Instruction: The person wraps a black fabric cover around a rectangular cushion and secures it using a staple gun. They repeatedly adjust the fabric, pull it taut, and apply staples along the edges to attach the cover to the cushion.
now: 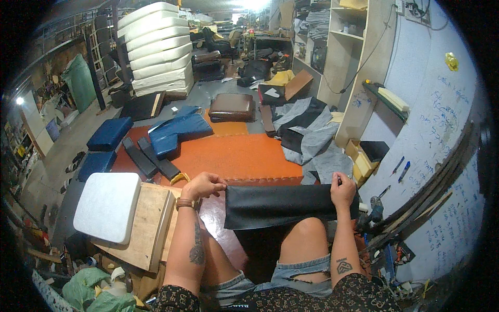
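A strip of black leather-like sheet (275,208) hangs stretched sideways above my bare knees. My left hand (205,186) pinches its upper left corner. My right hand (343,190) grips its upper edge toward the right end, fingers closed. Behind the sheet lies orange padded matting (234,156) with scalloped seams. Left of my left forearm, a white square padded piece (105,207) rests on plywood boards (150,229).
Blue cushions (109,133), dark strips (140,158) and a brown cushion (231,107) lie ahead, grey fabric (306,125) right of them. A stack of white pads (156,52) stands behind. A power drill (378,209) and pale wall (436,130) are at right, green bags (83,291) lower left.
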